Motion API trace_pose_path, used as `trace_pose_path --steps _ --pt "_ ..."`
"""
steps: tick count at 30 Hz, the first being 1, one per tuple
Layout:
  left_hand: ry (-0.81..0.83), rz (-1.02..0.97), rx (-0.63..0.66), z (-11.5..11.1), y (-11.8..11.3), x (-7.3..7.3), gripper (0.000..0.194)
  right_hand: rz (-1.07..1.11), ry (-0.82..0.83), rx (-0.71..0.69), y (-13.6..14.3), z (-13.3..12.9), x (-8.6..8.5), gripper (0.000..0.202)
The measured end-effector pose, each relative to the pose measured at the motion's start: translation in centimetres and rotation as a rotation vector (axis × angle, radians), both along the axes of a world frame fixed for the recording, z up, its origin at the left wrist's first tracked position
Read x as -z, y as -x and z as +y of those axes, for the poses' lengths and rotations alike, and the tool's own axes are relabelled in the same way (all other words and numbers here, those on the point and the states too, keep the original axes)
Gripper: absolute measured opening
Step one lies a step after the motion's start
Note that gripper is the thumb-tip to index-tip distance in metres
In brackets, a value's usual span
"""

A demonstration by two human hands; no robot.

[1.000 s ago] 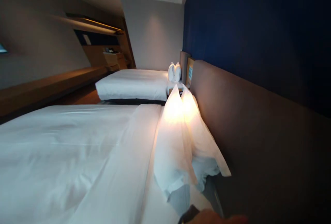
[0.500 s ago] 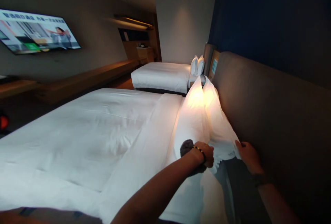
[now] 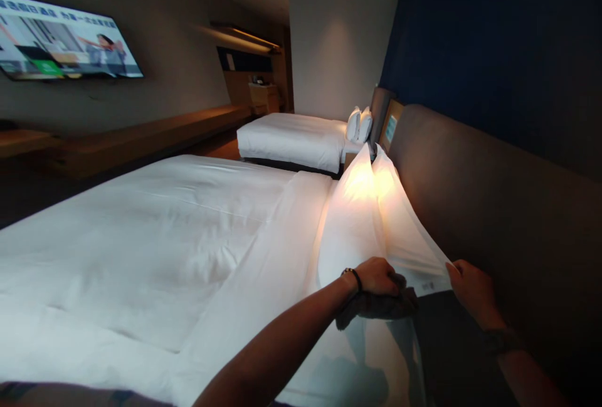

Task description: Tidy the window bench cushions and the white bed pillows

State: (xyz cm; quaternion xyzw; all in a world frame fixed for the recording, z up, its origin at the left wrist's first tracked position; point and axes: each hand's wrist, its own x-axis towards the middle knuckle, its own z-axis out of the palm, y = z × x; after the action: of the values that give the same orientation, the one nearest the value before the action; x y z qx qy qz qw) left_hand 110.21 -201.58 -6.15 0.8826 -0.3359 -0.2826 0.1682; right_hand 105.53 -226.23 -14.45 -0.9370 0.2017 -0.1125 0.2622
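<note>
Pillows stand on edge in the middle of the frame, two of them side by side, leaning on the dark headboard. Both hands hold the near ends, low in the frame. The left hand is closed on the corner of the front pillow, and a dark band sits on its wrist. The right hand pinches the corner of the back pillow between thumb and fingers, close to the headboard. Held by the ends like this, the pillows look pulled flat and straight, so they can line up against the board.

A warm light shines at the far end of the pillows and makes them glow. The white bed cover fills the lower left of the frame, with a folded strip beside the pillows. A second bed with its own two pillows sits farther back, near the middle top. A television hangs at the upper left, above a long wooden shelf. The blue wall fills the upper right. Nothing blocks the hands; the headboard is only close on the right side.
</note>
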Motion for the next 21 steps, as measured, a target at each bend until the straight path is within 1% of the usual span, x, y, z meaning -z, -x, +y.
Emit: trace_pose_path --steps 4,9,11,13,16,18,19,21 --pt "0.063 0.004 -0.045 0.6 0.1 0.2 0.03 0.023 0.016 -0.002 0.5 0.5 -0.8 0.042" --pt "0.112 0.046 -0.105 1.3 0.2 -0.1 0.028 0.046 0.008 -0.004 1.0 0.5 -3.0 0.047" --pt "0.117 0.05 -0.11 1.5 0.2 0.1 0.028 0.056 0.002 0.013 1.3 0.2 -3.6 0.051" --pt "0.116 0.046 -0.107 1.5 0.3 0.4 0.028 0.076 0.021 0.01 1.6 -0.2 -3.2 0.053" --pt "0.108 0.03 -0.095 1.4 0.6 0.9 0.029 0.153 0.058 -0.063 2.4 -0.7 -1.4 0.054" --pt "0.102 0.01 -0.088 1.5 1.1 1.1 0.028 0.196 0.067 -0.078 3.3 -0.6 -0.4 0.056" --pt "0.104 0.002 -0.088 1.5 1.4 1.1 0.027 0.182 0.079 -0.062 3.8 -0.4 -0.3 0.057" --pt "0.124 -0.001 -0.082 1.8 2.5 1.0 0.025 0.028 0.132 -0.007 4.8 0.5 -1.2 0.058"
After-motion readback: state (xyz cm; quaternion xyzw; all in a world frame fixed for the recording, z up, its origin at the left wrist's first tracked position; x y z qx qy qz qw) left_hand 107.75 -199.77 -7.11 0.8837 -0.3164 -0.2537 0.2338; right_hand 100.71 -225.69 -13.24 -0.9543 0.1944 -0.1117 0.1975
